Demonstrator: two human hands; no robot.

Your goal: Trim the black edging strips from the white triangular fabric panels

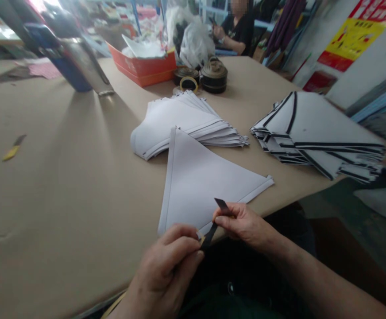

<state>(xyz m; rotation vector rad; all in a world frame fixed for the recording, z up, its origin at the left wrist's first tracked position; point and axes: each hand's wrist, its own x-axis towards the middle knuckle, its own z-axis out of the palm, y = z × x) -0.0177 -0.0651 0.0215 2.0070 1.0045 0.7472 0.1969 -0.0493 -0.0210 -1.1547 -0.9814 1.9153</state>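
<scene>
A white, roughly triangular sheet piece [199,177] with stitched-looking borders lies flat on the table in front of me. Over its near corner, my two hands hold a narrow black strip [209,235]. My right hand [246,225] pinches it between thumb and fingers, and a dark end sticks up past the fingertips. My left hand [169,261] is closed on the strip's lower part, where a small yellowish bit shows at the fingertips. Whether that bit is a backing on the strip cannot be made out.
Behind the sheet lies a stack of plain white pieces [179,117]; at right, a stack with black strips [332,124]. Farther back stand tape rolls [214,77], an orange bin [143,68] and metal containers [86,64]. A yellow-handled blade [12,152] lies left. A person [236,33] sits beyond.
</scene>
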